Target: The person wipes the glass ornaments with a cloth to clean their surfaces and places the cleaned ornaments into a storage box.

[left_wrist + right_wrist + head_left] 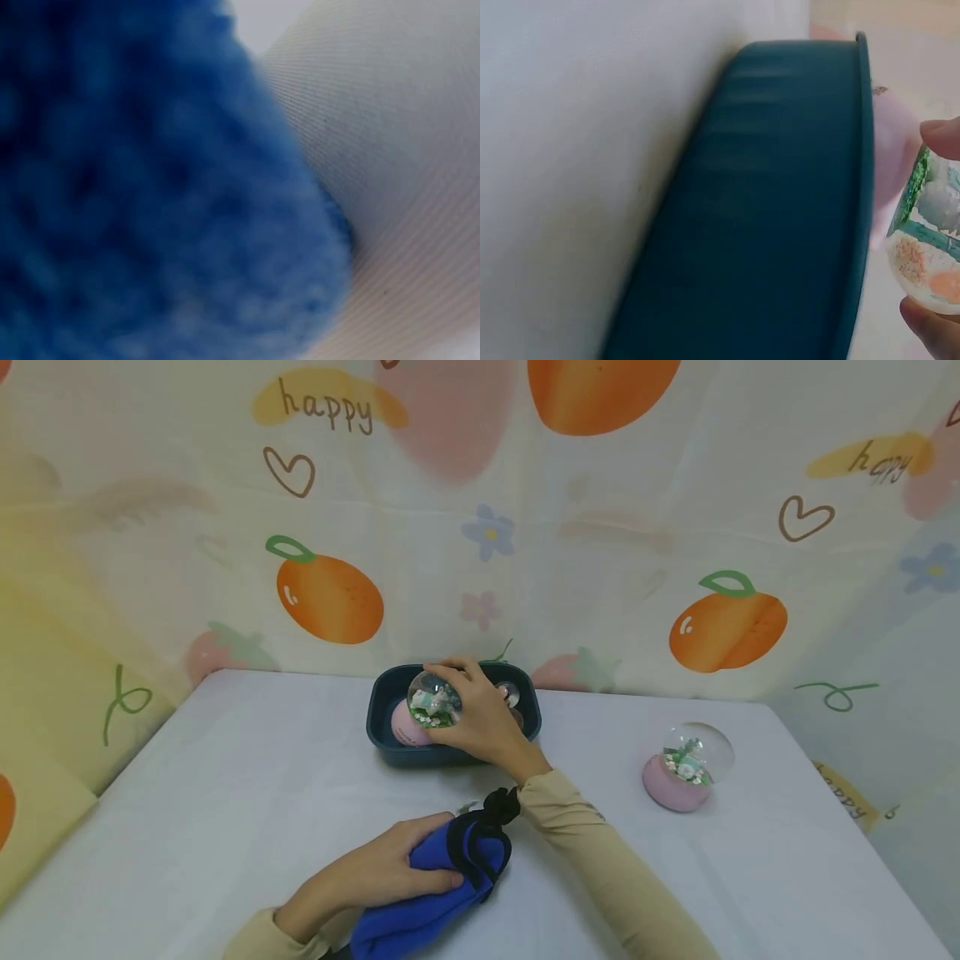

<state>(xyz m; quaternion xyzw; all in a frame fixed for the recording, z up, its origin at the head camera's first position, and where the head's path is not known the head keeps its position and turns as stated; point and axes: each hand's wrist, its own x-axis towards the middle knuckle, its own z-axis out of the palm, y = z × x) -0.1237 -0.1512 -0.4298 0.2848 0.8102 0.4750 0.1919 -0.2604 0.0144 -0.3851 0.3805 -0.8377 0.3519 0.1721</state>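
The right hand point(486, 714) grasps a snow globe point(435, 700) in its fingers at the basin point(423, 759); nearer than the basin, the left hand's point(382, 864) fingers clasp blue cloth point(416, 920).

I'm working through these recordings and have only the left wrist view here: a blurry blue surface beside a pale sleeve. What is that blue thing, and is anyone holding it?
Observer: It is a blue cloth item with black edging, gripped by the left hand.
Operator: Anything going on beyond it?
Observer: The right hand holds a snow globe by its clear dome, at the dark tray.
Operator: Is anything standing outside that tray?
Observer: Yes, another snow globe with a pink base, on the white table right of the tray.
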